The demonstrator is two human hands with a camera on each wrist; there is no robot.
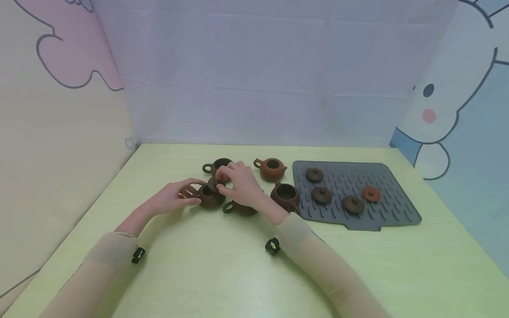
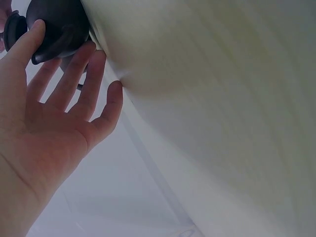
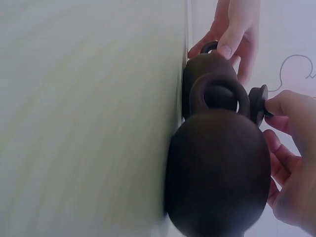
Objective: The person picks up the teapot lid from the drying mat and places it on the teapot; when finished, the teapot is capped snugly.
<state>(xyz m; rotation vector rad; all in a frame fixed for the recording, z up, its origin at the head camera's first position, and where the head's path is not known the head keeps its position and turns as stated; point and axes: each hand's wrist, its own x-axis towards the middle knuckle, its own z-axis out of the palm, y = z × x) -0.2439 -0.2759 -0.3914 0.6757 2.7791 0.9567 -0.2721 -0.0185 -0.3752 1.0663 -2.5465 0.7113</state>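
Observation:
Around the handle side of a dark brown teapot [image 1: 211,201], my left hand [image 1: 176,195] has its thumb on the near side and its fingers on the far side. In the left wrist view this teapot [image 2: 61,24] sits between the thumb and the fingers, which are spread and slightly bent. My right hand [image 1: 240,183] pinches a small dark lid [image 3: 257,105] by its knob. The lid is tilted on edge beside the teapot's open mouth. Under my right wrist stands another dark teapot [image 1: 243,210], partly hidden, its handle pointing left.
Behind are a dark lidless teapot [image 1: 220,164] and a reddish-brown lidless teapot [image 1: 272,169]. Another brown one [image 1: 285,197] stands by a grey ridged mat [image 1: 391,216]. On the mat lie several lids, among them a dark lid [image 1: 321,194] and an orange-brown lid [image 1: 371,194].

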